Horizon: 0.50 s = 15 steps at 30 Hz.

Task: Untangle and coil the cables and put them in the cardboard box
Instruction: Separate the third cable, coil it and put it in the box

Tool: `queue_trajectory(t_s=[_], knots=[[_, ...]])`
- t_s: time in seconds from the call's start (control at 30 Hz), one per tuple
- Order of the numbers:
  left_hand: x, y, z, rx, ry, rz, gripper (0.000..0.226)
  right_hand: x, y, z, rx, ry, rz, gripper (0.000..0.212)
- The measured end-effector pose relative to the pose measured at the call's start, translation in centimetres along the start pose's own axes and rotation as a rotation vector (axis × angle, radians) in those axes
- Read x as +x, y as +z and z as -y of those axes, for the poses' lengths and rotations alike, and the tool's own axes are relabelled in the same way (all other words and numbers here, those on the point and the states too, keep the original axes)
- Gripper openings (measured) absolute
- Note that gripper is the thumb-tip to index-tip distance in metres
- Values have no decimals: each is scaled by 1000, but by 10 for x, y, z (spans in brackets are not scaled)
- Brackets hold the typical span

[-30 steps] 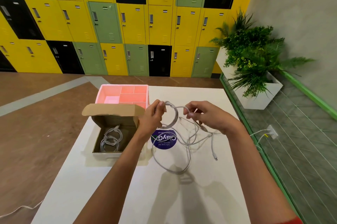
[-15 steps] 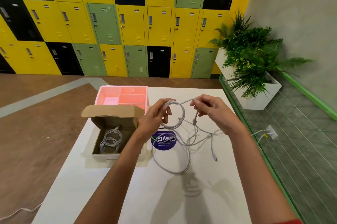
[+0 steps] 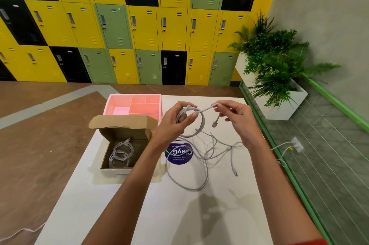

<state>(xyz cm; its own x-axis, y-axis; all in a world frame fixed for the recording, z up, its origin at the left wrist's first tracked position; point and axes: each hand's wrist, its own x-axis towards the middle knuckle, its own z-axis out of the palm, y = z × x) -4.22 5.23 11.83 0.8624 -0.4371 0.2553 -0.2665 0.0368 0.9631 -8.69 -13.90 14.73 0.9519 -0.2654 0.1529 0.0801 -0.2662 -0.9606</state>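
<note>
Up went my right hand (image 3: pixel 239 119), pinching the cable end (image 3: pixel 215 123). My left hand (image 3: pixel 171 123) grips the loop (image 3: pixel 203 125), keeping it round.

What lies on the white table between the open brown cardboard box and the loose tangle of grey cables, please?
In the head view, a round dark-blue sticker lies there, and the left forearm crosses above that stretch.
</note>
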Motion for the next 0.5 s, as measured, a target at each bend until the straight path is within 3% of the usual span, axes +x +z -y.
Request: queue_trajectory(t_s=[0.13,0.3,0.5], knots=[[3,7,-1,-60,54,-124,12,0,3,1,85,-44,-11,15],[5,12,-4,-241,4,-98,9,-1,12,-1,257,-84,-38,16],[4,13,-5,-298,-40,-59,10,-2,26,-8,489,7,21,16]])
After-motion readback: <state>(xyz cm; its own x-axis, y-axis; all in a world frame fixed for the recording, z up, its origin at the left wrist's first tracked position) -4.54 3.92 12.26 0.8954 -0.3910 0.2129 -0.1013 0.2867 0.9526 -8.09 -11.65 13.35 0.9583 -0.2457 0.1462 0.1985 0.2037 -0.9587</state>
